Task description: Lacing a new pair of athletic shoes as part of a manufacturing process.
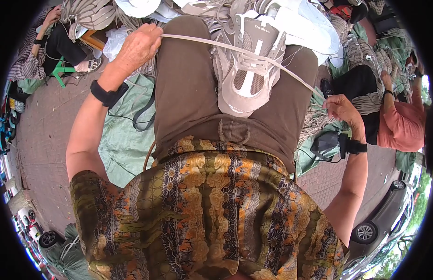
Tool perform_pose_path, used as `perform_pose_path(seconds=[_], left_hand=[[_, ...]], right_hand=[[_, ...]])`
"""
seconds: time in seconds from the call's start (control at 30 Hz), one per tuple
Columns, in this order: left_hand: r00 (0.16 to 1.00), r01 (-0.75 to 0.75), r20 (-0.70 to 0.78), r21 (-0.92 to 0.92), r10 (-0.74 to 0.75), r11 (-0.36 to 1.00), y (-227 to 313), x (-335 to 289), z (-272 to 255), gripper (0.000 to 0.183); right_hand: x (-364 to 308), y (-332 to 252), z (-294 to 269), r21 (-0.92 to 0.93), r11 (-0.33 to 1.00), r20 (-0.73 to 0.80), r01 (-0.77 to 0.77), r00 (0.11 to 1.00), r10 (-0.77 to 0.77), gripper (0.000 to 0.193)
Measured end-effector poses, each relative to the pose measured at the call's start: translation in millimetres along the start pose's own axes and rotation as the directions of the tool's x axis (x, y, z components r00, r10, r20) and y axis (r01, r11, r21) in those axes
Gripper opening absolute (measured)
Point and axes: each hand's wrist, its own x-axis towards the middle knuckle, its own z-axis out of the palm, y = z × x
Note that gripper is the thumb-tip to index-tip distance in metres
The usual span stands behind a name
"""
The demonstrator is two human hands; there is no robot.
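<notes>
Paved ground [43, 135] on both sides. Arms [88, 126] bent, spread wide. Grey shoe [246, 77] rests on brown trousers [183, 88], toe toward patterned shirt [202, 205]. Left hand [139, 46] grips pale lace [188, 38]; right hand [343, 109] pinches its opposite stretch. Beyond, right: parked car [380, 217].

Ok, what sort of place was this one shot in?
Probably an outdoor roadside work spot: there is brick-like paving, a grey car at the lower right, and a green stool at the upper left.
</notes>
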Motion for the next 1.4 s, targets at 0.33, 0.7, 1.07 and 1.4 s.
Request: perform_pose_path(seconds=[0.33, 0.7, 1.07, 1.4], left_hand=[[0.938, 0.238, 0.132, 0.429, -0.321, 0.871, -138, -120, 23, 0.013], [0.724, 0.611, -0.035, 0.495, -0.689, 0.617, -231, -311, -61, 0.019], [0.534, 0.757, -0.104, 0.501, -0.839, 0.420, -224, -358, -104, 0.027], [0.418, 0.823, -0.132, 0.475, -0.899, 0.313, -193, -378, -102, 0.025]], right_hand=[[-21, 71, 12, -0.631, 0.772, -0.466, -0.080, 0.834, -0.294, 0.021], [-111, 218, -25, -0.306, 0.622, -0.946, -0.721, 0.304, -0.113, 0.018], [-180, 245, -36, -0.227, 0.643, -0.973, -0.732, 0.193, -0.123, 0.026], [-191, 287, -33, -0.035, 0.791, -0.996, -0.611, -0.044, -0.078, 0.032]])
